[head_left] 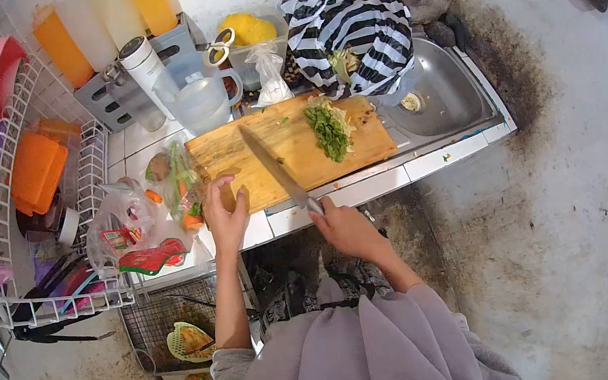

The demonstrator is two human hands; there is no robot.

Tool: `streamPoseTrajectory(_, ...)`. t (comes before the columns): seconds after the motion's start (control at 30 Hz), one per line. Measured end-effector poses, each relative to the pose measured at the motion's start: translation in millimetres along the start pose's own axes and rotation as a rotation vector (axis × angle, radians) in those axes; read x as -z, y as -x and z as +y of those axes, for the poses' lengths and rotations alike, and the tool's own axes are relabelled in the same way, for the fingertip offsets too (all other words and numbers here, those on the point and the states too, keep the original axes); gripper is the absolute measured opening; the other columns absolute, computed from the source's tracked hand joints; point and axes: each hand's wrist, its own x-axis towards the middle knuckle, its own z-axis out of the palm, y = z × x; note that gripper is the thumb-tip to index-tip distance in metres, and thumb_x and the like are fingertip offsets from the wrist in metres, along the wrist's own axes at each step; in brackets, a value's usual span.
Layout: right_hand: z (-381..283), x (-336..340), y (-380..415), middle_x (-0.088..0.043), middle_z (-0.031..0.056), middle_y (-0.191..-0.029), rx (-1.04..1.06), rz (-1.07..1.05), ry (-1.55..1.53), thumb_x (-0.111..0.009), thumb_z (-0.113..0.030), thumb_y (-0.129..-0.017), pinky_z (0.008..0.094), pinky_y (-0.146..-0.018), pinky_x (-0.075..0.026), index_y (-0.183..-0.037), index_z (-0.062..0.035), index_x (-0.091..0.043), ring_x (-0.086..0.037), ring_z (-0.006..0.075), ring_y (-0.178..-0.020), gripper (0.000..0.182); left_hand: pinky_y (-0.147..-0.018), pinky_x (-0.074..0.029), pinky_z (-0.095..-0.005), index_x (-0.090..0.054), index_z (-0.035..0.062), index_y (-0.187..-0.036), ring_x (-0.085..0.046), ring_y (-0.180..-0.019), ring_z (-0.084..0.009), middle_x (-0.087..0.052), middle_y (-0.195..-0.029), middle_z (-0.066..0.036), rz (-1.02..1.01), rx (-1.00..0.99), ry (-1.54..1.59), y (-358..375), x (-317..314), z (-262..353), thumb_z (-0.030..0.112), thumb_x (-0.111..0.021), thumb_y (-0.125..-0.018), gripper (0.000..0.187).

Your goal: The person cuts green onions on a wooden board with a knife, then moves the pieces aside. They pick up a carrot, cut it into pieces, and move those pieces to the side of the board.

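A wooden cutting board lies on the tiled counter with a pile of chopped green vegetable near its right end. My right hand grips the handle of a long knife whose blade lies flat across the middle of the board. My left hand rests at the board's near left corner, fingers curled around a small brownish thing I cannot make out.
A clear bag of vegetables lies left of the board. Behind it stand a plastic jug, scissors and bottles. A striped bag overhangs the steel sink. A wire dish rack fills the left side.
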Motion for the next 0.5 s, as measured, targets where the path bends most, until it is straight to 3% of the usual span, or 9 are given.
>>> streamPoseTrajectory(0.27,41.0,23.8,-4.1,-0.06,0.0289,-0.07,-0.186,0.145,0.106,-0.043,-0.035,-0.094,0.0532,-0.063,-0.048,-0.097,0.0043,-0.046,-0.06,0.0464,-0.071,0.039,-0.086,-0.042,-0.0367,-0.054,0.0032,-0.099,-0.057,-0.097,-0.0316,-0.059,-0.099,-0.013,-0.011,-0.02,0.027,1.3,1.1,0.7,0.002,-0.062,-0.076,0.024)
streamPoseTrajectory(0.37,39.6,34.0,7.8,-0.06,0.0284,-0.07,-0.147,0.25,0.15,-0.044,-0.034,-0.094,0.0539,-0.061,-0.048,-0.096,0.003,-0.046,-0.06,0.0464,-0.069,0.037,-0.085,-0.043,-0.0366,-0.054,0.0039,-0.099,-0.057,-0.096,-0.0323,-0.059,-0.099,-0.013,-0.007,-0.027,0.025,1.1,2.9,7.5,0.003,-0.061,-0.077,0.023)
streamPoseTrajectory(0.4,35.8,38.6,10.9,-0.06,0.0299,-0.077,-0.222,0.179,0.116,-0.047,-0.032,-0.093,0.055,-0.066,-0.045,-0.107,0.003,-0.046,-0.058,0.048,-0.078,0.037,-0.085,-0.043,-0.0366,-0.054,0.0044,-0.099,-0.056,-0.096,-0.0326,-0.058,-0.1,-0.013,-0.005,-0.032,0.009,1.7,3.5,7.5,0.003,-0.061,-0.078,0.023)
streamPoseTrajectory(0.43,32.3,37.2,13.6,-0.06,0.0299,-0.077,-0.205,0.168,0.12,-0.047,-0.032,-0.093,0.055,-0.066,-0.045,-0.107,0.003,-0.046,-0.058,0.048,-0.078,0.037,-0.085,-0.043,-0.0366,-0.054,0.0044,-0.099,-0.056,-0.096,-0.0326,-0.058,-0.1,-0.013,0.01,-0.023,-0.001,2.1,3.9,7.7,0.003,-0.061,-0.078,0.023)
streamPoseTrajectory(0.5,28.5,32.5,18.9,-0.06,0.0268,-0.068,-0.14,0.274,0.155,-0.047,-0.034,-0.093,0.055,-0.058,-0.047,-0.1,-0.0025,-0.045,-0.06,0.046,-0.065,0.032,-0.085,-0.042,-0.0367,-0.053,0.0042,-0.1,-0.056,-0.098,-0.0327,-0.058,-0.101,-0.013,-0.025,-0.023,0.014,0.7,4.0,8.2,0.003,-0.06,-0.078,0.023)
